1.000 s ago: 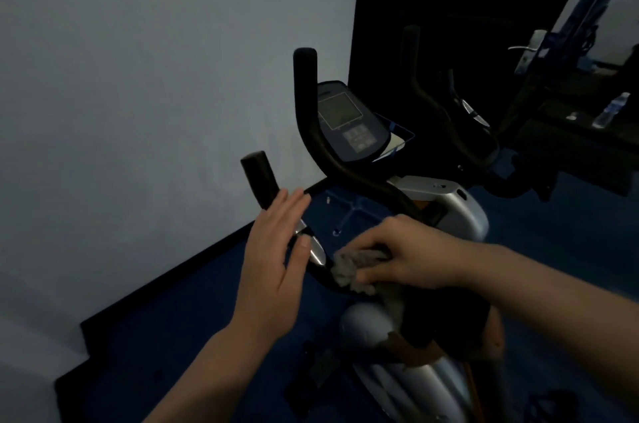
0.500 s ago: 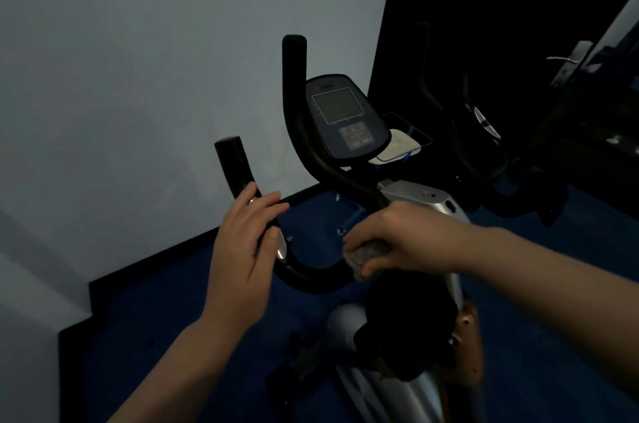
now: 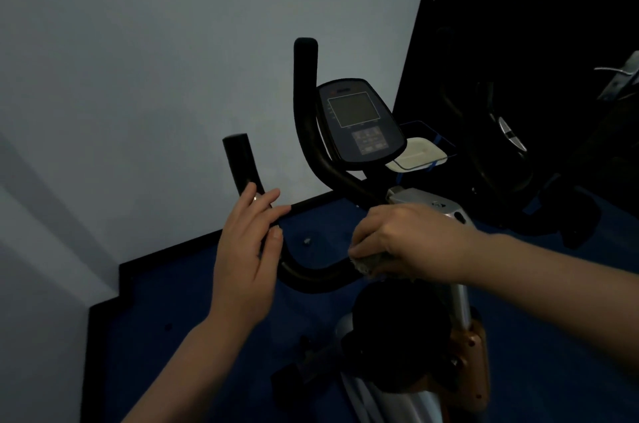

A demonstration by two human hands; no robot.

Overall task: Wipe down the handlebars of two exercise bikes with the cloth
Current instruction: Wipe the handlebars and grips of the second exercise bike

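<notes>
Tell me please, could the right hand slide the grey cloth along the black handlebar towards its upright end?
Only partway, probably: the right hand pinches the grey cloth on the black handlebar, but the left hand rests across it further along.

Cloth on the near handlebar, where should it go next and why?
Probably slide the cloth leftward along the curved handlebar toward the left hand. The right hand grips it at the bar's inner end, and the bend plus the upright grip beyond lie uncovered.
</notes>
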